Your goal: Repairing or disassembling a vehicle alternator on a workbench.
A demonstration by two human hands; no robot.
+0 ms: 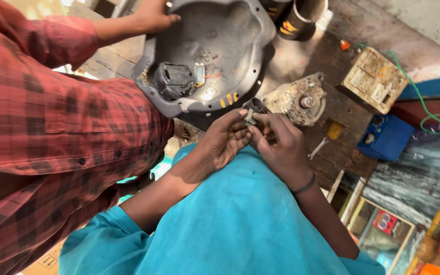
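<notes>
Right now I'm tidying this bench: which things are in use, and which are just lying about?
In use:
left hand
right hand
small metal part
grey housing, held by a co-worker

Lying about:
round metal plate
switch board
blue box

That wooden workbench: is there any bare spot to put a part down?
Bare wood shows between the grey housing and the switch box. It is crowded around the round metal part, the wrench and the blue box.
</notes>
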